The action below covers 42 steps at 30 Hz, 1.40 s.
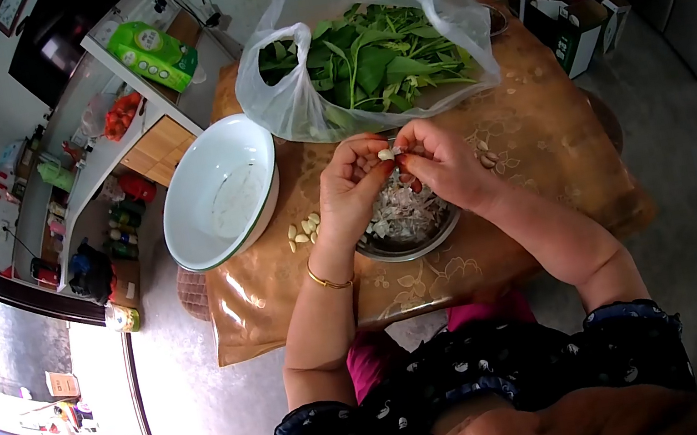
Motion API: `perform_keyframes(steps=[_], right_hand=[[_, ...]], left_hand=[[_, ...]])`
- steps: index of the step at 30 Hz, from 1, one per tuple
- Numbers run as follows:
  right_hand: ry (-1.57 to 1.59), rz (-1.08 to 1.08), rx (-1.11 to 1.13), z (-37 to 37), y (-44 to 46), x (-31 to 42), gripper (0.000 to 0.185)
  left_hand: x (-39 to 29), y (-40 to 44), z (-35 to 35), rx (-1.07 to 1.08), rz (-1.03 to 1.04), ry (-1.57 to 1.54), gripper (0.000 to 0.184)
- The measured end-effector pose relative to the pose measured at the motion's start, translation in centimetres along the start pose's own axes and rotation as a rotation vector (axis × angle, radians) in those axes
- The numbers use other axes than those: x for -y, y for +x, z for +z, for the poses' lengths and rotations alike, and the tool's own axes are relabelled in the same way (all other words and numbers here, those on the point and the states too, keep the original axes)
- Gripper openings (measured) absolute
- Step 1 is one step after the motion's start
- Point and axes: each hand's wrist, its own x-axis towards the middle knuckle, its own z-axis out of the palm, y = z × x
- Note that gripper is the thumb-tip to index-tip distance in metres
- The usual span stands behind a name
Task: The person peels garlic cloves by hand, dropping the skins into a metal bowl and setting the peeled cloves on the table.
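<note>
A pale garlic clove (385, 155) is pinched in the fingertips of my left hand (354, 182), above a metal bowl. My right hand (448, 166) is closed at the clove's other end, its thumb and forefinger on what looks like a bit of skin. Below both hands, the metal bowl (414, 252) holds a heap of papery garlic skins (406, 212). Several peeled garlic cloves (310, 224) lie on the table left of the bowl. A few unpeeled cloves (488, 155) rest on the tabletop just beyond my right wrist.
A large white basin (186, 235) stands at the table's left edge. Behind my hands, an open clear plastic bag (283, 104) is full of leafy greens (377, 56). The brown table cover (540, 148) reaches close to my lap. Shelving (156, 111) stands beyond on the left.
</note>
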Motion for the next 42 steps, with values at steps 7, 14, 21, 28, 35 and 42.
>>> perform_keyframes(steps=[7,14,21,28,35,42], right_hand=[[-0.047,0.036,-0.028,-0.2,0.1,0.5,0.010],[-0.305,-0.100,-0.017,-0.5,0.2,-0.1,0.010],[-0.420,-0.143,-0.047,-0.5,0.2,-0.2,0.010],[-0.421,-0.144,-0.062,-0.5,0.3,-0.2,0.010],[-0.413,-0.144,-0.063,-0.5,0.4,-0.7,0.010],[-0.423,-0.144,-0.069,-0.4,0.2,-0.7,0.010]], left_hand=[[-0.2,0.1,0.1,-0.047,-0.041,0.053,0.024],[-0.3,0.0,0.3,-0.039,-0.047,0.201,0.022],[-0.6,-0.2,0.5,-0.035,-0.081,0.324,0.021],[-0.3,-0.4,0.4,-0.024,-0.022,0.504,0.022],[-1.0,-0.5,0.9,-0.056,-0.115,0.463,0.023],[-0.6,-0.7,1.1,-0.071,-0.066,0.506,0.020]])
